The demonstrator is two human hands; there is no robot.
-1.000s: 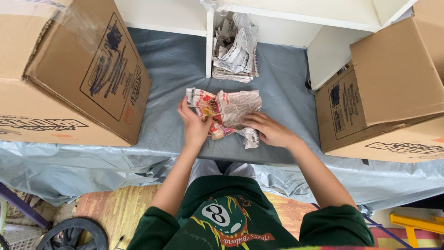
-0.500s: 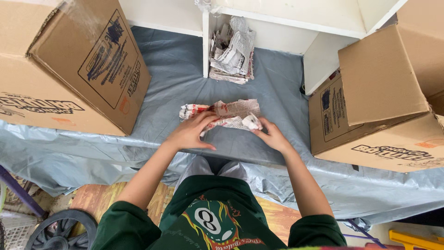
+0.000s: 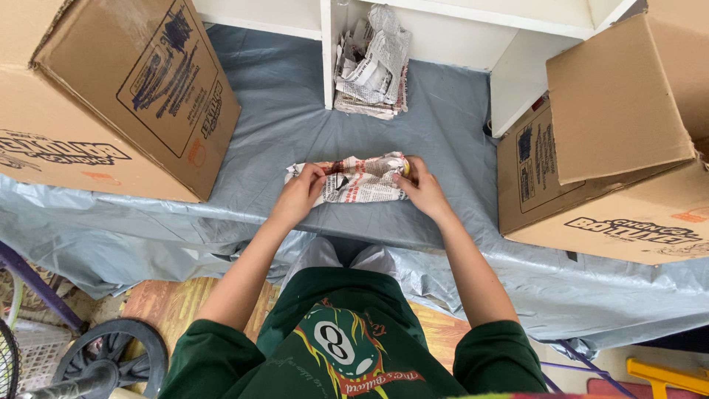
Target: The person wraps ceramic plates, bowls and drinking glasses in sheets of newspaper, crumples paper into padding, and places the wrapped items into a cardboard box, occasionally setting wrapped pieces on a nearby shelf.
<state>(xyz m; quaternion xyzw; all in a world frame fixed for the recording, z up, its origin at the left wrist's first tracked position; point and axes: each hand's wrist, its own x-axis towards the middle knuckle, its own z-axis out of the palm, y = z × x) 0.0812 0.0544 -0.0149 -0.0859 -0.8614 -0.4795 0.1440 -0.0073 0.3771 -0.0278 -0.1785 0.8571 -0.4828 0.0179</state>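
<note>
At the centre of the frame a newspaper-wrapped bundle (image 3: 356, 179) lies on the grey plastic sheet (image 3: 281, 125), stretched sideways between both hands. The left hand (image 3: 301, 193) closes on the bundle's left end, fingers curled over the top of the paper and thumb underneath, so the crumpled tip pokes out just beyond the knuckles. The right hand (image 3: 419, 185) grips the right end the same way, fingers folded over the paper's edge. A stack of loose newspaper (image 3: 373, 66) sits higher up, against the white shelf divider (image 3: 326, 52). One cardboard box (image 3: 111, 89) fills the upper left, another cardboard box (image 3: 613, 148) the right.
</note>
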